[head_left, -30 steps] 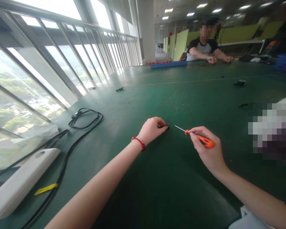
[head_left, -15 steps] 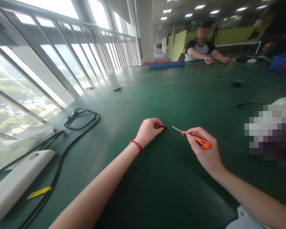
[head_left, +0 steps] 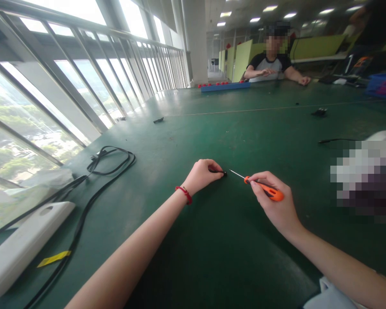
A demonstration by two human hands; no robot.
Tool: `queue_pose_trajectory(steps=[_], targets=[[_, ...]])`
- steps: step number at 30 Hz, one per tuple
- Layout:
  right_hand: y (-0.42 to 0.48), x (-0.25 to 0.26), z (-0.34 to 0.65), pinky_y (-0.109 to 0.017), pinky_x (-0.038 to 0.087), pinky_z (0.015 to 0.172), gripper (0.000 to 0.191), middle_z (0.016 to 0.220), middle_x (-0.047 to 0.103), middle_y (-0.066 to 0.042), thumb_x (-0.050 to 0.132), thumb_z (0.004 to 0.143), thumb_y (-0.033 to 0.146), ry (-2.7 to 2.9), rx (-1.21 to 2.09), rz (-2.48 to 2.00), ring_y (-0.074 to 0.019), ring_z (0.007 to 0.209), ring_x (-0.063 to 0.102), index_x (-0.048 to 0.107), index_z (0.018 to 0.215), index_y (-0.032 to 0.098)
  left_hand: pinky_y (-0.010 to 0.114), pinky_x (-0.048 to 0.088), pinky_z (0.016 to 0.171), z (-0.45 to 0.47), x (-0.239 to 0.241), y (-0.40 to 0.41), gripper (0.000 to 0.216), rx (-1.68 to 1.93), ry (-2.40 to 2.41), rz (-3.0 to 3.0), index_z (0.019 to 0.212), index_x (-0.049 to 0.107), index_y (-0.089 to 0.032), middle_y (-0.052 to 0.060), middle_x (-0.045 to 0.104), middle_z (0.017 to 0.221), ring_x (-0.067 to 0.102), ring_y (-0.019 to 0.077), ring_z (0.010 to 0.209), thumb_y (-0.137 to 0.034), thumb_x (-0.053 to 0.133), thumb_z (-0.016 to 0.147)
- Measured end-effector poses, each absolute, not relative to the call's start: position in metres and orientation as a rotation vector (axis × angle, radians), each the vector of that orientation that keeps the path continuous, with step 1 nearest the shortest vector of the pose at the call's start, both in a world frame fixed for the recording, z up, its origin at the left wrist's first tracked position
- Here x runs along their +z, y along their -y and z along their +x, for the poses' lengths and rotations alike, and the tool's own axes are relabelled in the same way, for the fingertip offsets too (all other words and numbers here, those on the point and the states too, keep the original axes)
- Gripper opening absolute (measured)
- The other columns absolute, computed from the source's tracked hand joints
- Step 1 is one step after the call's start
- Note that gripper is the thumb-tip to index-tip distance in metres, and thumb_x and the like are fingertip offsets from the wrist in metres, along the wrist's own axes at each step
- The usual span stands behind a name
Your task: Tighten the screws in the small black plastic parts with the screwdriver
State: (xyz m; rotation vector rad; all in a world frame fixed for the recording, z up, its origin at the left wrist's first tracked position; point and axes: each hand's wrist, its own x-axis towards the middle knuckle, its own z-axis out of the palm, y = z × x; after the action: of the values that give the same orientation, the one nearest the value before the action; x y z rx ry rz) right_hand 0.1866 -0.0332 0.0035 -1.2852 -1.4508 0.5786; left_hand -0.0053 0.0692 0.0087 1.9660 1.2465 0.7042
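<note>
My left hand [head_left: 206,174] pinches a small black part [head_left: 224,173] low over the green table [head_left: 193,137]; most of the part is hidden by my fingers, so its kind does not show. In my right hand [head_left: 278,201] is a screwdriver [head_left: 272,192] with an orange and black handle, my fingers wrapped round it. Its thin metal shaft points left, and the tip lies just to the right of the black part, with a small gap between them.
On the left lie a white power strip [head_left: 28,249], a looped black cable [head_left: 116,174] and a yellow tag [head_left: 54,259]. A blue tray [head_left: 225,87] with red pieces stands at the far edge, near a seated person [head_left: 270,68]. Small black pieces [head_left: 320,112] lie farther back.
The screwdriver and my right hand have shifted very slightly left, toward the black part. Across the table, the seated person has raised one hand from the tabletop.
</note>
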Motion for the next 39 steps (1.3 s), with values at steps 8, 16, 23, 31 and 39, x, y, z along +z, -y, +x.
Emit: queue_pose_trajectory(steps=[8, 16, 23, 31, 39], targets=[[0.034, 0.003, 0.187, -0.020, 0.043, 0.053, 0.008, 0.074, 0.065, 0.000, 0.058, 0.084, 0.026, 1.462, 0.591, -1.290, -0.0103, 0.060, 0.056, 0.063, 0.083, 0.019, 0.029, 0.055, 0.077, -0.003, 0.008, -0.069, 0.016, 0.713, -1.244, 1.914, 0.080, 0.070, -0.014, 0.007, 0.073, 0.085, 0.067, 0.0183, 0.080, -0.027, 0.070, 0.071], [0.032, 0.003, 0.187, -0.021, 0.044, 0.056, 0.009, 0.078, 0.066, -0.001, 0.058, 0.085, 0.026, 1.483, 0.549, -1.286, -0.0115, 0.063, 0.058, 0.063, 0.085, 0.019, 0.029, 0.053, 0.077, -0.005, 0.010, -0.072, 0.016, 0.847, -1.246, 2.001, 0.080, 0.070, -0.016, 0.005, 0.072, 0.086, 0.066, 0.0177, 0.082, -0.030, 0.069, 0.073], [0.032, 0.001, 0.188, -0.026, 0.047, 0.069, 0.013, 0.089, 0.066, -0.003, 0.060, 0.087, 0.028, 1.691, 0.439, -1.272, -0.0146, 0.075, 0.061, 0.065, 0.096, 0.021, 0.030, 0.050, 0.075, -0.007, 0.039, -0.044, 0.004, 0.871, -1.225, 2.381, 0.076, 0.068, -0.017, 0.003, 0.069, 0.083, 0.062, 0.0169, 0.080, -0.015, 0.065, 0.074], [0.031, -0.002, 0.188, -0.031, 0.047, 0.074, 0.020, 0.093, 0.062, -0.004, 0.060, 0.087, 0.024, 1.930, 0.411, -1.311, -0.0185, 0.083, 0.060, 0.062, 0.107, 0.022, 0.028, 0.050, 0.075, -0.003, 0.010, -0.005, 0.006, 1.086, -1.016, 2.515, 0.085, 0.068, -0.019, 0.003, 0.069, 0.088, 0.061, 0.0160, 0.083, -0.017, 0.064, 0.081], [0.030, -0.002, 0.188, -0.033, 0.049, 0.075, 0.012, 0.092, 0.066, -0.004, 0.059, 0.087, 0.024, 1.935, 0.420, -1.336, -0.0198, 0.082, 0.062, 0.063, 0.099, 0.023, 0.027, 0.050, 0.076, -0.001, 0.011, -0.004, 0.007, 1.071, -0.967, 2.526, 0.085, 0.067, -0.020, 0.003, 0.069, 0.088, 0.062, 0.0155, 0.084, -0.021, 0.060, 0.086]])
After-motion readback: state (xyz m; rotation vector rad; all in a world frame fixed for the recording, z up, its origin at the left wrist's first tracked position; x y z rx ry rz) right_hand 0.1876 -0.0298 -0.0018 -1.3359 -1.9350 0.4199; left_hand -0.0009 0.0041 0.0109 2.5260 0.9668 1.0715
